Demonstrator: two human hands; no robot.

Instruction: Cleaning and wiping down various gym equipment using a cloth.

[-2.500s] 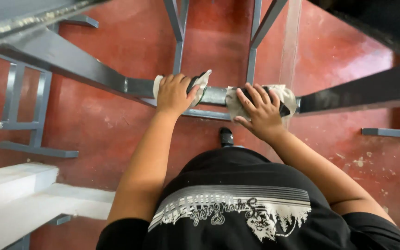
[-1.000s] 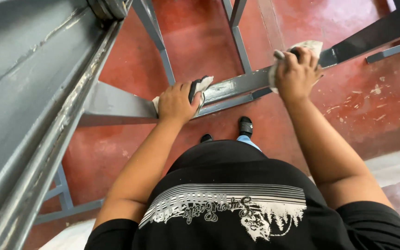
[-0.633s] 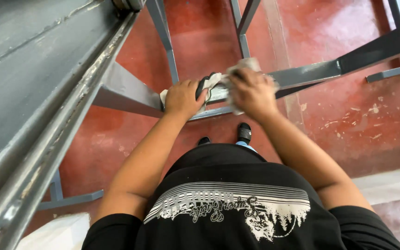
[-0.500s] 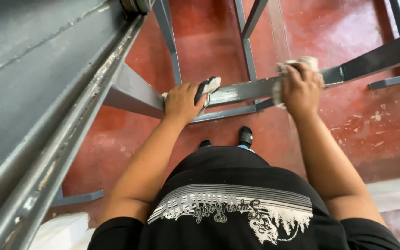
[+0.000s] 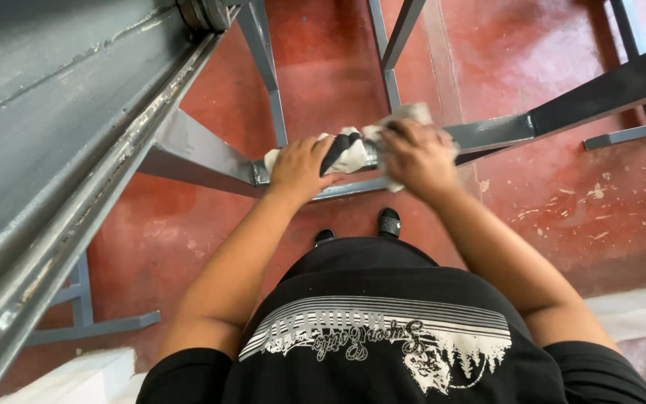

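Note:
I look straight down past my black printed shirt onto a grey-painted steel bar (image 5: 562, 105) that runs across in front of me. My left hand (image 5: 297, 167) grips the bar through a white and black rag (image 5: 344, 152). My right hand (image 5: 417, 157) presses a second whitish rag (image 5: 407, 116) onto the same bar, right beside the left hand. Both rags are partly hidden under my fingers. The two hands nearly touch.
A wide grey steel beam (image 5: 54, 142) fills the upper left. Thin grey frame legs (image 5: 267, 67) drop to a red floor (image 5: 562, 209) speckled with pale flecks. My dark shoes (image 5: 389, 222) show below the bar. A white slab (image 5: 69, 378) lies at the lower left.
My right hand has slid its rag back left along the bar, from an outstretched spot on the right to right beside my left hand. The left hand has kept its grip.

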